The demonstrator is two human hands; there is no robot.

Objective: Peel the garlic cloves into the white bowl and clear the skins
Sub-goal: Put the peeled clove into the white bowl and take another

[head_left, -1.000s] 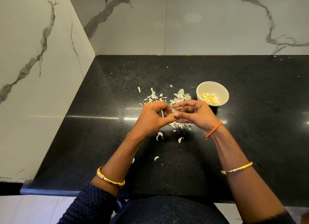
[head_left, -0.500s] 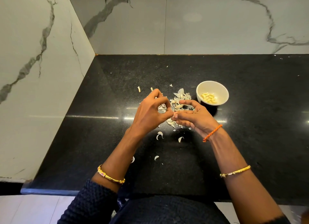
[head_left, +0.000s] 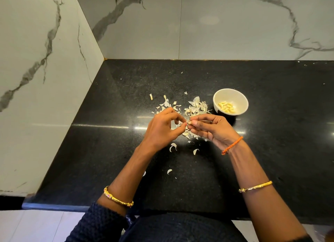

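A small garlic clove is pinched between the fingertips of my left hand and my right hand, just above the black counter. Most of the clove is hidden by the fingers. Under and behind the hands lies a heap of pale garlic skins. The white bowl stands to the right of the heap, holding several peeled cloves.
Loose skin pieces lie on the black counter near my forearms. Marble walls close the left side and the back. The counter's front edge runs just before my body.
Both hands drew back from the skin heap and came together again. The fingertips now meet on the clove, slightly lower and nearer than half a second ago.
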